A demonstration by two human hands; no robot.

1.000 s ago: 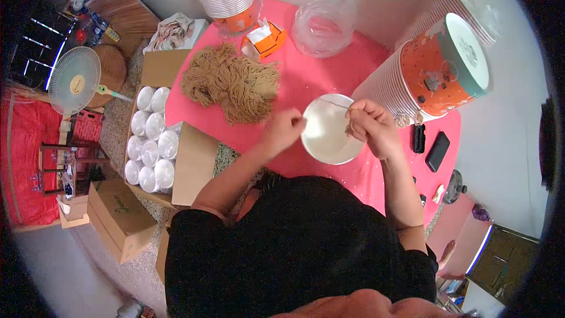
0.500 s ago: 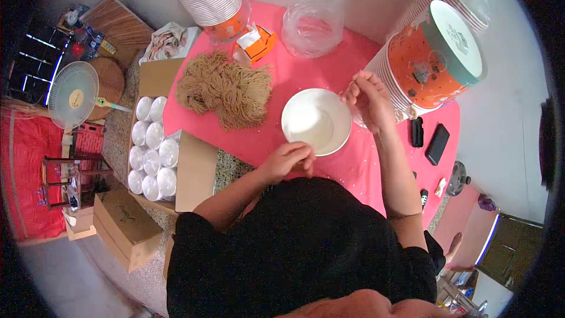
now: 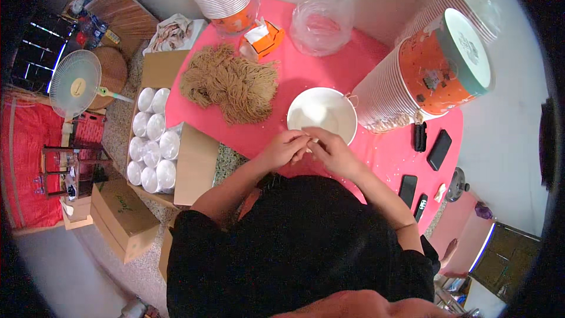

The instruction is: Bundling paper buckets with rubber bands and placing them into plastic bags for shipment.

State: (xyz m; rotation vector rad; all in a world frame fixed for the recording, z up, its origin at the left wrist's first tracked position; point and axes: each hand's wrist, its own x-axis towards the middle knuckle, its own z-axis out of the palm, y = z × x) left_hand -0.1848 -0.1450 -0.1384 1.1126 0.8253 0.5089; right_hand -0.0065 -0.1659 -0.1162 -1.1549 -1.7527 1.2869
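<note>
At the near rim of a round, white, seemingly paper bowl (image 3: 322,112), bare fingers meet: the left hand (image 3: 290,149) bent and the right hand (image 3: 334,152) angled in, fingertips together in a pinch. Whether anything is held between them cannot be told. The bowl sits upright on a pink-covered table (image 3: 376,53). A thin brown looped strand (image 3: 353,99) shows at its right rim; a snagged finger there could drag the strand or tip the bowl, which looks light. Just right of the bowl, a tall stack of upturned orange-and-green paper tubs (image 3: 426,70) rises, liable to topple if the right elbow swings wide. Beyond the bowl to the left lies a loose tan hank of yarn (image 3: 229,85), whose strands could tangle if pulled carelessly; farther beyond sits a crumpled clear plastic bag (image 3: 322,23).
</note>
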